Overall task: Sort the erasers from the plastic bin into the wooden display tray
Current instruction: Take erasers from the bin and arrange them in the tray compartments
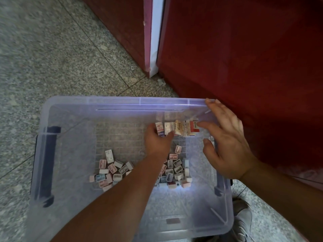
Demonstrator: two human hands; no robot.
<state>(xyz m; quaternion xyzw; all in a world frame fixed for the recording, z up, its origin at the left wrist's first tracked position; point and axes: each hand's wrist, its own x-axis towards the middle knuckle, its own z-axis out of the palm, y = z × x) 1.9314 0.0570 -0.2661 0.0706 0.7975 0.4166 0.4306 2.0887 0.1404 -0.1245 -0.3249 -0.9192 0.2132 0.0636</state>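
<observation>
- Erasers (176, 129) in a short row are held at the far right of the clear plastic bin (122, 102), with the left hand (158, 137) gripping their left end. Loose erasers (113, 172) lie on the bin's floor.
- The right hand (225, 142) is spread with straight fingers, its thumb just beside the row's right end.
- Risk: held mostly by end pressure, the row could buckle and scatter back into the bin.
- The bin stands on a speckled granite floor (52, 49) beside a dark red cabinet (244, 49). No wooden tray is in view.

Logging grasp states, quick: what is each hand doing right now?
Left hand: grips the row of erasers at its left end.
Right hand: open, fingers spread over the plastic bin far corner, holding nothing.
</observation>
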